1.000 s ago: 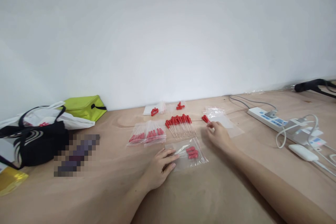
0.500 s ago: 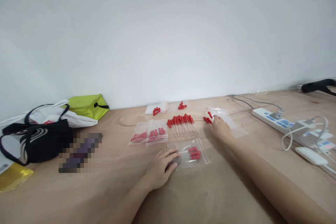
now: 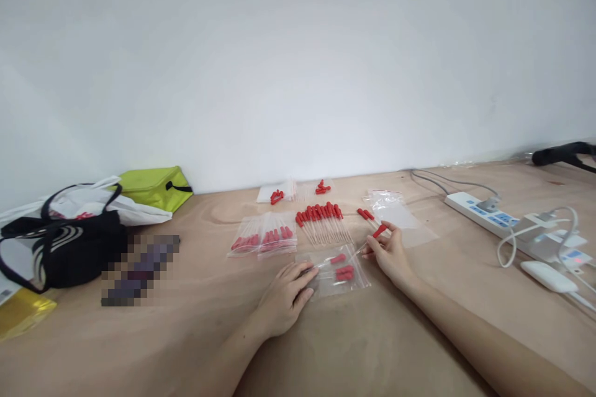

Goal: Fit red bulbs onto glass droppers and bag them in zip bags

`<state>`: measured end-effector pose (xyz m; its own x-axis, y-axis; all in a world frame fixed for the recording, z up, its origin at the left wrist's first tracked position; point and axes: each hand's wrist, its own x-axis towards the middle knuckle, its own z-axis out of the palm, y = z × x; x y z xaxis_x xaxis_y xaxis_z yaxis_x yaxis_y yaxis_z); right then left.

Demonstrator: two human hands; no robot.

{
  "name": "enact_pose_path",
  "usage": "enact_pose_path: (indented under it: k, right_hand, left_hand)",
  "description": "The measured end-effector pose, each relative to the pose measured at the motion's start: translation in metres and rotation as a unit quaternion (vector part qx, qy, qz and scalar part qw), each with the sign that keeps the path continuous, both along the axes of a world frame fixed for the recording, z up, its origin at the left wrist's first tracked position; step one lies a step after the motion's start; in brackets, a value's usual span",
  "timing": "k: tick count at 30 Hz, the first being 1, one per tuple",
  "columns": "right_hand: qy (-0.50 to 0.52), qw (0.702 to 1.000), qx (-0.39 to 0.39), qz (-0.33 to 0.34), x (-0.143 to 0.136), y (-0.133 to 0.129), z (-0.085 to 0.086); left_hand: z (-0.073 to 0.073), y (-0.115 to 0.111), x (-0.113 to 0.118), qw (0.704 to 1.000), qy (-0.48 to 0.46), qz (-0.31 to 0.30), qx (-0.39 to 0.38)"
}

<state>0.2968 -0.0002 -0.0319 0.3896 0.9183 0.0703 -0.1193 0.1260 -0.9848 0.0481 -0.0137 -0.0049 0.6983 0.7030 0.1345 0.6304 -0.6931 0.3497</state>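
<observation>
My left hand (image 3: 285, 298) rests at the near left end of a clear zip bag (image 3: 361, 282), its thumb and fingers closed on the bag's end. Several droppers with red rubber bulbs (image 3: 345, 273) lie inside the bag. Just right of it, my right hand (image 3: 387, 257) pinches one dropper (image 3: 380, 230) below its red bulb, with the thin tube pointing down-left toward the bag. Two more droppers (image 3: 365, 214) lie beyond that hand. A fanned row of droppers (image 3: 320, 212) is spread behind the bag.
Filled zip bags (image 3: 265, 236) lie left of the row; small red bulbs (image 3: 276, 196) on bags sit near the wall. Flat bags (image 3: 412, 217) lie at right, before a power strip (image 3: 484, 217) with cables. A black bag (image 3: 84, 251) and green case (image 3: 151, 186) stand left.
My right hand has come back nearer, lifting one dropper from the small group at the right to beside the zip bag. My left hand stays on the bag; the droppers inside have shifted slightly.
</observation>
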Motion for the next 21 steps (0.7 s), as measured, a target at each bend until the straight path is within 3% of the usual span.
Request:
enact_pose_path:
  k: [6, 13, 18, 21]
  right_hand:
    - [0.069, 0.996, 0.003, 0.048, -0.011, -0.004, -0.003]
    - [-0.090, 0.986, -0.042, 0.136, -0.008, -0.005, -0.011]
    - [-0.112, 0.963, -0.015, 0.243, -0.010, -0.007, -0.010]
    - [-0.176, 0.959, -0.051, 0.215, -0.002, -0.003, -0.008]
  left_hand:
    - [-0.002, 0.000, -0.001, 1.000, 0.003, 0.007, 0.000]
    - [0.002, -0.002, -0.001, 1.000, 0.003, 0.011, -0.012]
    - [0.004, -0.003, 0.000, 1.000, -0.006, 0.007, -0.003]
    - [0.004, -0.003, 0.000, 1.000, -0.003, 0.005, -0.007]
